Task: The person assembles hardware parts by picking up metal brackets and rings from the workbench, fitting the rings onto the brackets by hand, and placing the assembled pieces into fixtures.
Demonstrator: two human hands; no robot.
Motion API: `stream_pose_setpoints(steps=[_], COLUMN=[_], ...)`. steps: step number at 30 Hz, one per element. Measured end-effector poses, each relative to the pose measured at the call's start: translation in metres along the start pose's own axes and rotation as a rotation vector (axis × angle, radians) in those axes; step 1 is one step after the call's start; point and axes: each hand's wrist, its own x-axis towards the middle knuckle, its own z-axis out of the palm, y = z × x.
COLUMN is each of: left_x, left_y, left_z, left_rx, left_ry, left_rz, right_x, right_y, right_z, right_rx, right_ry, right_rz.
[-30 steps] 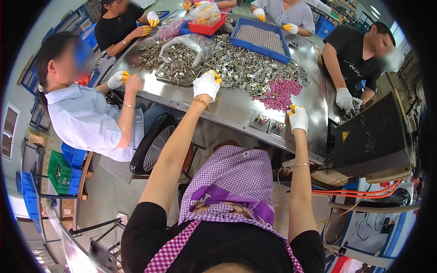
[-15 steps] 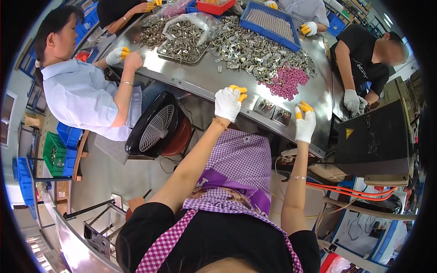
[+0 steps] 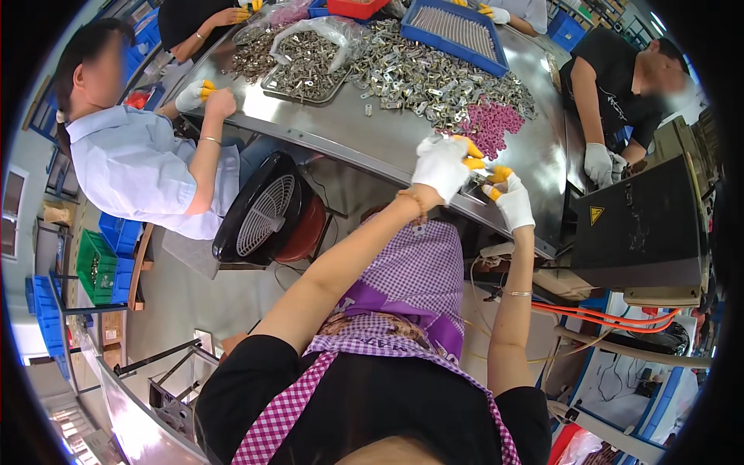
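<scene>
at the near edge of the steel table (image 3: 372,132), the gloved left hand (image 3: 443,164) and right hand (image 3: 511,200) meet, fingertips pinched together. whether they grip anything i cannot tell. pink parts (image 3: 496,124) lie just beyond, handy.

Left hand (image 3: 443,164) and right hand (image 3: 510,200): white gloves, yellow-orange fingertips; black short-sleeved top, purple-and-white checked apron; thin bracelets on both wrists, at 12 o'clock.

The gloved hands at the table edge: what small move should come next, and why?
Probably a short reach forward with the left hand to the pink parts. Both hands meet at the near edge of the steel table, the right hand close beside the left; whether they hold anything is hidden. The pink pile and the metal pieces lie just beyond.
</scene>
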Motion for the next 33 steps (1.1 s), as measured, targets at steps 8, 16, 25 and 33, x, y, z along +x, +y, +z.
stream_pose_setpoints(steps=[8, 16, 25, 33], left_x=[0.012, 0.019, 0.03, 0.012], left_y=[0.013, -0.023, -0.153, -0.128], left_z=[0.028, 0.024, -0.053, -0.033], left_rx=[0.437, 0.426, 0.477, 0.114], left_ry=[-0.182, -0.236, 0.183, 0.101], left_rz=[0.271, 0.071, -0.423, -0.433], right_x=[0.002, -0.035, 0.046, 0.056], right_y=[0.045, -0.019, 0.039, 0.061], right_z=[0.006, 0.01, -0.057, -0.065], right_rx=[-0.001, -0.606, -0.84, -0.786], right_ry=[0.115, 0.225, 0.75, 0.779], right_rz=[-0.259, -0.149, 0.178, 0.146])
